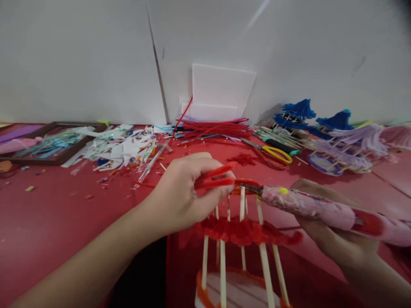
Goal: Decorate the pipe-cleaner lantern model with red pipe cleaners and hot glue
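My left hand (189, 192) is closed, its thumb and fingers pinching a bent red pipe cleaner (213, 184) at the top of a small tower of wooden sticks (242, 203). A ruffled band of red pipe cleaner (239, 231) runs round the sticks midway, and an orange-edged round base (237, 286) holds their lower ends. My right hand (334, 231) is wrapped round a pink pen-shaped glue gun (308, 209). Its metal tip meets the pipe cleaner near a stick top, though contact is hard to tell. The glue gun partly hides the right fingers.
Behind the hands lie red pipe cleaners (215, 129) and yellow-handled scissors (276, 153). Paper scraps (128, 147) and a dark frame (61, 160) are at left. Blue (298, 109) and lilac (356, 141) pipe-cleaner towers stand at right. White boards (221, 87) lean on the wall.
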